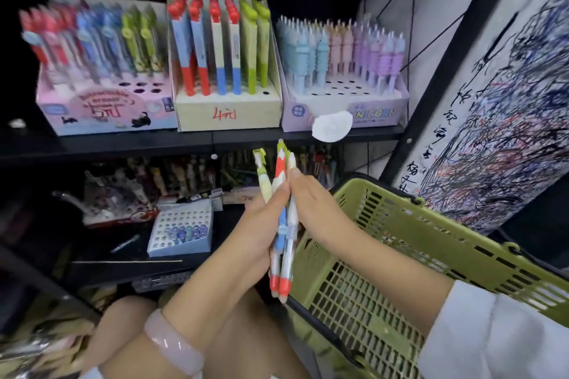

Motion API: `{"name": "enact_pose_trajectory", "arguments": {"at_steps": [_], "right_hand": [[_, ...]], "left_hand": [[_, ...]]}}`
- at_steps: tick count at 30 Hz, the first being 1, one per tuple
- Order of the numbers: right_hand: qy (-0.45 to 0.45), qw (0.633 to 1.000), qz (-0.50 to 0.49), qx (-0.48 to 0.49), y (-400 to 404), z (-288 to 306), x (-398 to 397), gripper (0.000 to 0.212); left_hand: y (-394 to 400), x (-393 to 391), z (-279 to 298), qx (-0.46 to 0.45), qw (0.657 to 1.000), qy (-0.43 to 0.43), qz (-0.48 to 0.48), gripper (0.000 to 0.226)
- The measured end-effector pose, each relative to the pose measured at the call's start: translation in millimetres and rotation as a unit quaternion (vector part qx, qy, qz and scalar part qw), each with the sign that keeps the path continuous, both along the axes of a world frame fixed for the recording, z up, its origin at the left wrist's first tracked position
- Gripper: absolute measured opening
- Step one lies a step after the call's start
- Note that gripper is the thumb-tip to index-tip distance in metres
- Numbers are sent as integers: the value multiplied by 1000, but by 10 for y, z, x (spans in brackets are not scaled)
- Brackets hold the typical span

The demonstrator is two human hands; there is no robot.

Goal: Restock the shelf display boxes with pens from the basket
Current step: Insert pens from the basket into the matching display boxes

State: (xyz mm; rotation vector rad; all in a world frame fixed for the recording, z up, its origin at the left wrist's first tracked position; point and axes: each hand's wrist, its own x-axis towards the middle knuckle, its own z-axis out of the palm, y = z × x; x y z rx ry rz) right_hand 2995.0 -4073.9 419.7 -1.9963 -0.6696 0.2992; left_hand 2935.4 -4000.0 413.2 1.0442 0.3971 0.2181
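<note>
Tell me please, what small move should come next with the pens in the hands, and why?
Probably lift one red-tipped pen from the bundle held by both hands, left and right, toward the pink box, whose front holes are empty and whose pens look similar.

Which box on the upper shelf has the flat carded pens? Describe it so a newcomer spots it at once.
On the upper black shelf stand three display boxes. Take the middle box, cream cardboard. Unlike its pastel printed neighbours, it is plain, with a red handwritten price on its front.

A black shelf (pixel 197 140) is carrying three pen display boxes (pixel 228 108) side by side, touching.
</note>
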Motion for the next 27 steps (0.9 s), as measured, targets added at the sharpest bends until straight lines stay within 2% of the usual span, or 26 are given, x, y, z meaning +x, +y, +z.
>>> {"name": "enact_pose_trajectory", "arguments": {"at_steps": [3,7,8,10,11,13,15,17,20,23,25,26,27], "right_hand": [[-14,1000,-1,11,48,-4,-88,44],[-60,998,-24,9,100,0,-164,27],[-88,996,-35,-1,95,0,-177,31],[-200,979,-46,-22,65,29,-225,39],[-262,964,-31,-27,35,52,-257,39],[-317,946,40,-51,-37,61,-313,42],[-357,920,130,-98,-116,49,-350,47],[-421,881,192,-103,-221,64,-359,29],[-581,770,254,-68,-322,50,-403,33],[-627,730,270,-35,-263,89,-441,19],[-615,730,299,-7,-187,194,-476,18],[-583,752,307,11,-141,260,-485,17],[-537,790,297,26,-86,330,-490,17]], "left_hand": [[111,-66,-15,-15,1000,-10,4,19],[159,-135,-21,-41,999,-16,-15,17],[175,-154,-16,-48,998,-19,-19,17],[193,-183,-13,-53,998,-21,-33,18],[201,-203,-16,-54,998,-20,-39,19],[191,-219,-28,-59,998,-12,-36,18],[191,-232,-47,-85,996,-17,-23,19],[216,-244,-51,-119,992,-12,-27,22],[294,-294,-34,-152,986,24,-69,27],[349,-383,19,-160,983,36,-89,27],[385,-457,48,-141,986,39,-82,28],[420,-500,57,-119,990,42,-69,26],[462,-542,56,-88,994,43,-50,22]]}}
